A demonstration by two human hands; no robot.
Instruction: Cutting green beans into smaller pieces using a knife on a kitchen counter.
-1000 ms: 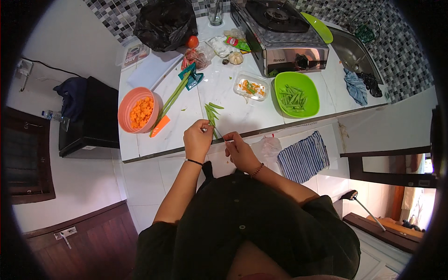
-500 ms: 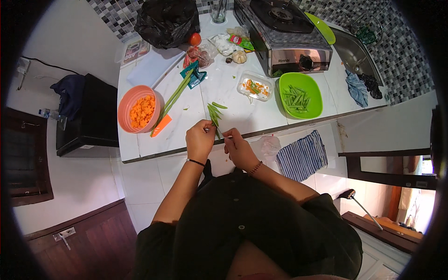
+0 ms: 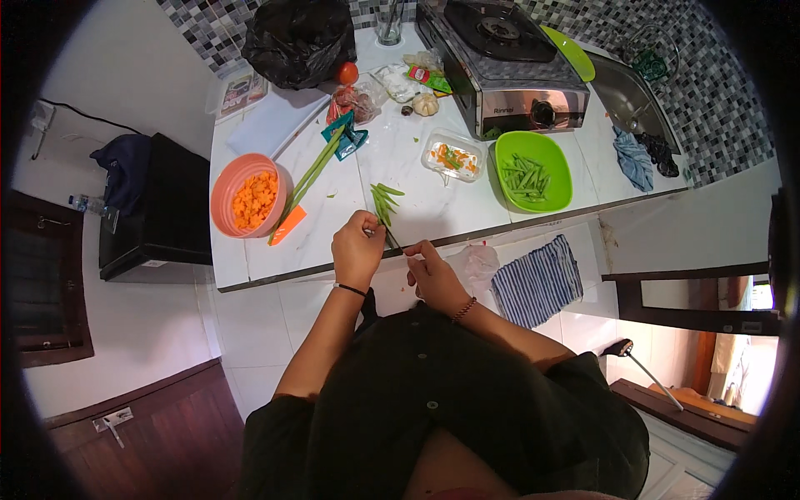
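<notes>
At the front edge of the counter, my left hand [image 3: 358,250] is closed, fingers pinched on green beans whose ends are mostly hidden by it. My right hand [image 3: 437,280] grips a small knife [image 3: 392,237], its thin dark blade slanting toward the left fingertips. Several cut green beans [image 3: 386,198] lie on the counter just beyond the left hand. More cut beans [image 3: 527,177] fill the bottom of a bright green bowl [image 3: 563,156] to the right. Orange diced carrots [image 3: 254,200] sit in a pink bowl [image 3: 221,198] on the left.
Long green stalks [image 3: 312,171] and an orange piece [image 3: 287,226] lie beside the pink bowl. A clear tray [image 3: 455,155] with scraps stands mid-counter. Behind are a gas stove [image 3: 533,104], a garlic bulb [image 3: 426,104], a tomato [image 3: 347,72] and a black plastic bag [image 3: 300,42]. The sink [image 3: 621,96] is far right.
My right hand has shifted slightly right and down, drawing the knife away from the left fingers. My left hand stays almost where it was. The cut beans beyond it are a little more spread.
</notes>
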